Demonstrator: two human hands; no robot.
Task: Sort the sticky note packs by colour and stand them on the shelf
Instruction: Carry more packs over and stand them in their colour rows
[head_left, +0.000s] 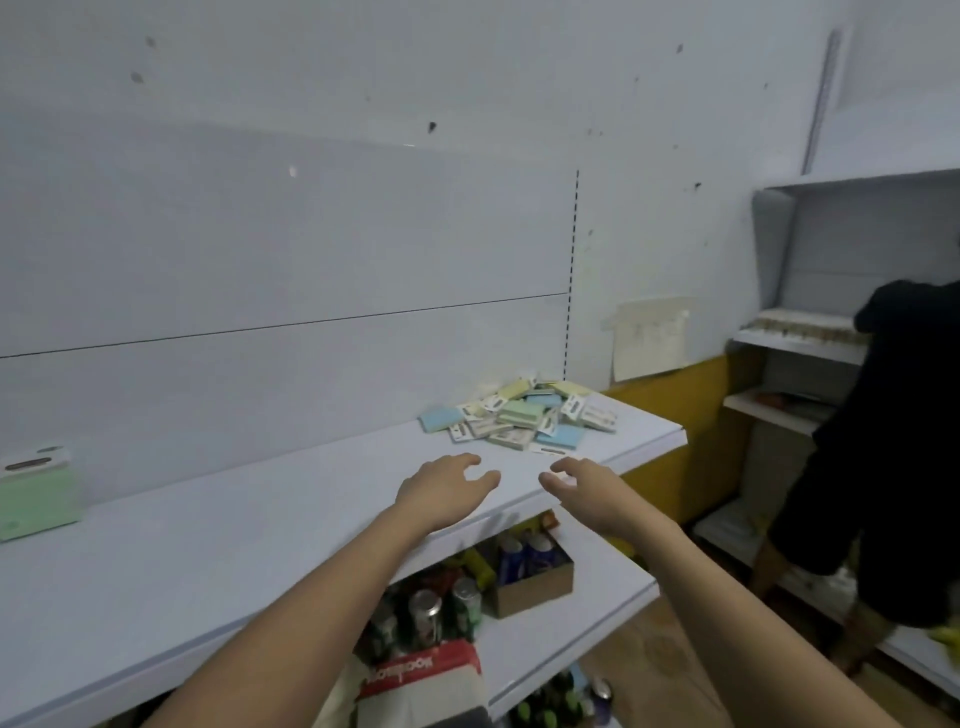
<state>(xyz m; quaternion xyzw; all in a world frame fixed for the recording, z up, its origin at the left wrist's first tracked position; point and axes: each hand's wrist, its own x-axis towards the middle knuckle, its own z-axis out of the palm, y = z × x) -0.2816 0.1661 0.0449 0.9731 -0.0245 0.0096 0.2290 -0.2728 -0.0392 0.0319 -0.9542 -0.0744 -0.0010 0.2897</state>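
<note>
Green pack (39, 493) upright — face outward

A broad bare stretch of the shelf (218, 525) is left open between the green sticky note pack (39, 496) standing at the far left and the heap of sticky note packs (522, 418) at the right end. Reach behind is blocked by the back panel (285, 234); the front edge is unobstructed.
</note>
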